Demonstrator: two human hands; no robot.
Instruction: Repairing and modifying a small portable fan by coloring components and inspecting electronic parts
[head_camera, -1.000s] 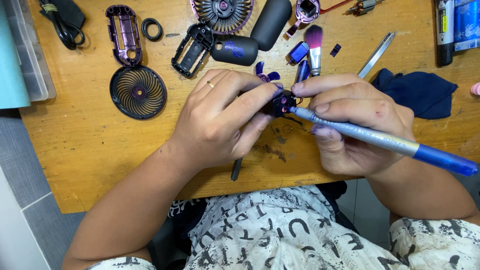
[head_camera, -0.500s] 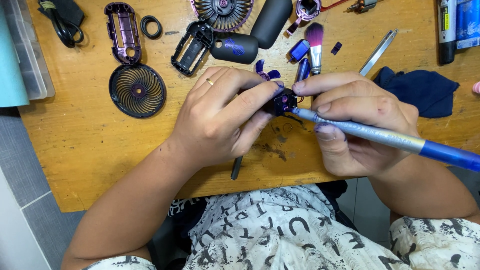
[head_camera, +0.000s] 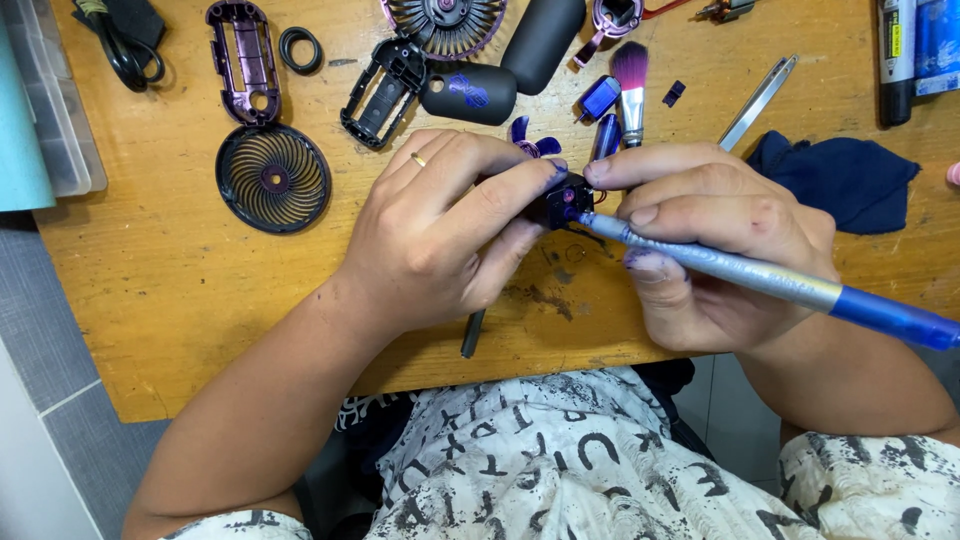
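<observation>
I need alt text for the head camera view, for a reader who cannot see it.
Seen from above, a left hand pinches a small dark part while the right hand presses a blue tool into it. On the wooden table behind lie a round fan grille, a brush and a dark cloth.

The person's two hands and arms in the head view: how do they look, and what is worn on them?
Both forearms are bare, with no sleeves, gloves or watch. The left hand wears a thin gold ring on one finger. The fingertips of the right hand show purple stains, and small dark smudges mark the left hand and wrist.
</observation>
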